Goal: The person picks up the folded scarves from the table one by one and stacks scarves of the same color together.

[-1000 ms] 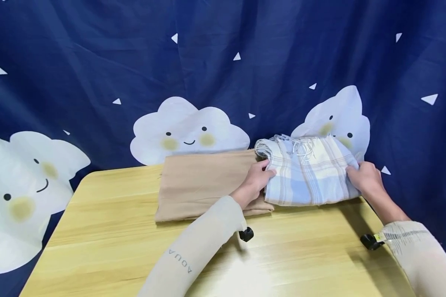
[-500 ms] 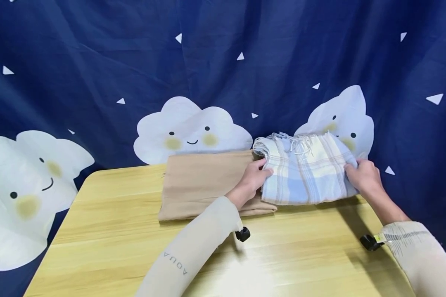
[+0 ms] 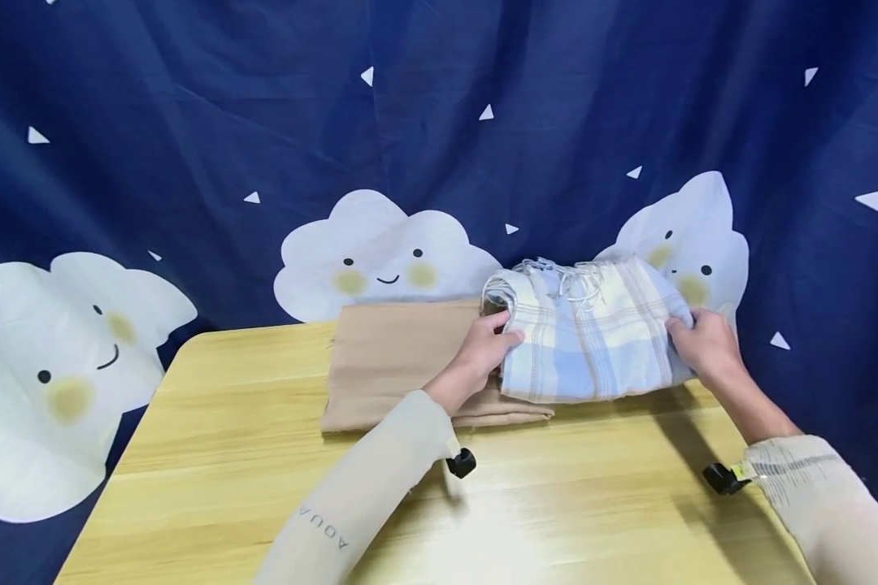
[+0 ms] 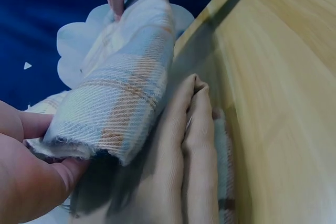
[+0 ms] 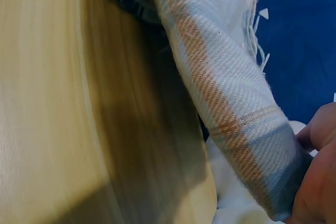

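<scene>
A folded plaid scarf [image 3: 588, 341], white and light blue with thin brown stripes and a fringe along its far edge, is held above the right part of the table. My left hand [image 3: 478, 351] pinches its left end, thumb on top. Its right end is gripped by my right hand [image 3: 708, 345], whose fingers are partly hidden. Left of the scarf and partly behind it lies a folded beige cloth [image 3: 398, 357]. In the left wrist view, a grey-green layer of fabric [image 4: 224, 161] with a dark stripe shows under the beige cloth [image 4: 197, 145].
The pale wooden table [image 3: 212, 463] has rounded far corners. Right behind it hangs a dark blue curtain [image 3: 439, 106] with white clouds and small triangles. A black wrist camera [image 3: 462, 463] juts from the left sleeve, another black camera [image 3: 726, 479] from the right one.
Both hands have carried the plaid scarf left, so it overlaps more of the beige cloth. The view has turned slightly, shifting the curtain and table to the right.
</scene>
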`<state>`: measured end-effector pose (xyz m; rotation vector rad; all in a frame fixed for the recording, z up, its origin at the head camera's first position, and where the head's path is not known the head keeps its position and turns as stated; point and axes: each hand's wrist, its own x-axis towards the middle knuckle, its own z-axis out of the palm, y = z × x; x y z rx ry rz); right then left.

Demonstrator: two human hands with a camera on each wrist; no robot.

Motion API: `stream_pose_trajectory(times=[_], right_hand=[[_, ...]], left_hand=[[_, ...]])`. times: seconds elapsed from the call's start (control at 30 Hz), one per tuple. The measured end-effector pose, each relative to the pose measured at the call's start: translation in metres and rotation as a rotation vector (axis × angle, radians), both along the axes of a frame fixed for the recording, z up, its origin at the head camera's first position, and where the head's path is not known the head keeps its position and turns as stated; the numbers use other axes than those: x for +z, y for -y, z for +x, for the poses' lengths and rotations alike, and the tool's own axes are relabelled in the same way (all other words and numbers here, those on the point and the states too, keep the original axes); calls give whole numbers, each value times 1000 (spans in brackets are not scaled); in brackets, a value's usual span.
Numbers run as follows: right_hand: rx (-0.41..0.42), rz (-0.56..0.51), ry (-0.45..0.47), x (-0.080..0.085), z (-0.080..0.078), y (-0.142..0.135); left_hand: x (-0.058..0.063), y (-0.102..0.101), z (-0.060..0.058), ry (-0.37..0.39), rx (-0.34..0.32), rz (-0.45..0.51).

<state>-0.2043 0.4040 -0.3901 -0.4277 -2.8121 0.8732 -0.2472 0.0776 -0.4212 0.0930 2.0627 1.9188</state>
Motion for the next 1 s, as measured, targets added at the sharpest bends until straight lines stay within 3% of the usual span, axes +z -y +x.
stream_pose_trajectory(times=[0.87,1.0], right_hand=[[83,-221,15,10,-9,62],[86,-205,-5,10,-10,69]], left_hand=[[17,71,7,15,-3,68],[16,80,8,25,-5,82]])
